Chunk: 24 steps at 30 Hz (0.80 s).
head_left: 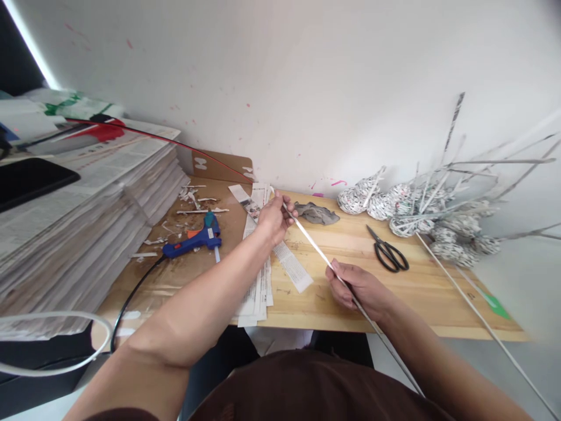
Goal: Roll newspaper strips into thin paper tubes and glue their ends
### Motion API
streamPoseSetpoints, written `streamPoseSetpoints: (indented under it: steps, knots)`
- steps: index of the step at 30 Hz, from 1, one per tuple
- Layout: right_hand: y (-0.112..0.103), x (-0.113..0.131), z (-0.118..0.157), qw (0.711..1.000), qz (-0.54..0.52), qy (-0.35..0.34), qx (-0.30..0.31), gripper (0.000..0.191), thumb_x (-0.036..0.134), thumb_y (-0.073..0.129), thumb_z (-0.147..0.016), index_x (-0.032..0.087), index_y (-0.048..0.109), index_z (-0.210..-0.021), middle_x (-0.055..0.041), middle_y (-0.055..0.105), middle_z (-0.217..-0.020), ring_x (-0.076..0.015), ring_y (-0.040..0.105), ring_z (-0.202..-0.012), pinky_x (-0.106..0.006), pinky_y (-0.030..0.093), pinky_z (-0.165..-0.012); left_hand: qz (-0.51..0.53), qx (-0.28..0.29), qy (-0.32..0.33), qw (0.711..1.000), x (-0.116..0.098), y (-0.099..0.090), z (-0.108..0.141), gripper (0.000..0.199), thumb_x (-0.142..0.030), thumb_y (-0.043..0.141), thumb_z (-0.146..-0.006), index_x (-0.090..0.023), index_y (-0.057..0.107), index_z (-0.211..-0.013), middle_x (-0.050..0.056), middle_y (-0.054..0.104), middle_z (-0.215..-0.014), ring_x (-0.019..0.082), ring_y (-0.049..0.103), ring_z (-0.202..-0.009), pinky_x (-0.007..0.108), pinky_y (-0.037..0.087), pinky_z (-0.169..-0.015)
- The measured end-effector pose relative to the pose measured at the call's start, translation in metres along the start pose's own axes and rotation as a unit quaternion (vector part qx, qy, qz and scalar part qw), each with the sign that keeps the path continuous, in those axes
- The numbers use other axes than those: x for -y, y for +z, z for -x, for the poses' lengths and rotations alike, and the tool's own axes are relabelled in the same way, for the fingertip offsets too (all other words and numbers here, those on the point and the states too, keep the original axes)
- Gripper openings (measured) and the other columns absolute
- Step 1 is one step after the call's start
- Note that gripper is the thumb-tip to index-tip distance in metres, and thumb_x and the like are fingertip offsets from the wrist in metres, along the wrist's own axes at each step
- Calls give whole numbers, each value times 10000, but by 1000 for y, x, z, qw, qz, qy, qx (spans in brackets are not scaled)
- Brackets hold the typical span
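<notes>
Closest to the camera, a brown shirt (315,389) fills the bottom edge, with the person's two forearms reaching out over the wooden worktop (456,304). Between the hands runs a long, thin paper rod (316,248), slanting from upper left down to lower right and passing out over the worktop's front edge. The hands are apart: the right hand (350,286) is closed loosely around the rod's middle stretch, while the left hand (277,219), farther from the body, pinches its upper end. At the near left, a white hoop (103,327) and a black cord (131,295) curve beside a tall stack of newspapers (118,204), on which a dark phone (39,178) lies.

Under and beside the left forearm are printed paper strips (293,266), some overlapping. Left of them lies a blue glue gun (197,240), among torn white scraps (201,202). Black-handled scissors (389,251) rest to the right. Beyond the left hand sits a crumpled grey piece, probably cloth (316,213). Toward the wall (315,88), at right, woven paper forms (409,204) cluster, with loose rods sticking out.
</notes>
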State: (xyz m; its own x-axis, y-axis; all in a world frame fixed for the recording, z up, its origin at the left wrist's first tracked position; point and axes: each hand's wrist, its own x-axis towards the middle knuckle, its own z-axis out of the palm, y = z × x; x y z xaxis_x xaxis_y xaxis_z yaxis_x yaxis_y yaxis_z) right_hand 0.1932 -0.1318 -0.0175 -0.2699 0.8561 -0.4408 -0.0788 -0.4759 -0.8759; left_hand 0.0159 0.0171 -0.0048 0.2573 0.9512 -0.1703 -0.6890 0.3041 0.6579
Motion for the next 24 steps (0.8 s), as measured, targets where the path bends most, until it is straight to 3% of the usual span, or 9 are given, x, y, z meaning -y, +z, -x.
streamPoseSetpoints:
  steps: [3,9,12,15,24]
  knots:
    - [2,-3,-1,997,65,-13,-38,391,550,516,-872,185,525,-732,74,402,-393,-68,316,-321,-206,217,-352,-17,0,9,1000,2,-1,-1,378,-513,441,-913,-176,470,-742,-45,454,-534,74,495,-436,163,287,-377]
    - [7,1,1,979,183,-40,-81,404,567,450,-898,186,560,-822,47,506,-476,-90,429,-403,-215,318,-413,-24,-6,22,999,4,-3,-3,398,-545,476,-887,-177,477,-737,-43,462,-537,72,500,-438,161,285,-375]
    - [7,2,0,987,146,-26,-57,394,560,478,-886,187,532,-771,50,493,-464,-85,411,-384,-209,291,-397,-27,-9,15,999,4,-2,-2,398,-549,503,-871,-178,477,-728,-41,468,-535,74,497,-432,163,283,-368]
    - [7,2,-3,994,98,-6,-36,403,576,482,-877,184,568,-845,26,553,-532,-95,469,-420,-207,292,-396,-23,-9,10,1000,4,-1,-1,392,-540,500,-877,-179,477,-726,-44,459,-529,73,493,-429,162,282,-366]
    - [8,3,-9,996,75,-23,-41,347,508,560,-865,168,591,-801,23,558,-516,-86,486,-411,-205,297,-399,-27,-3,6,1000,4,-1,0,382,-512,462,-905,-174,481,-729,-41,456,-532,75,492,-432,165,270,-366]
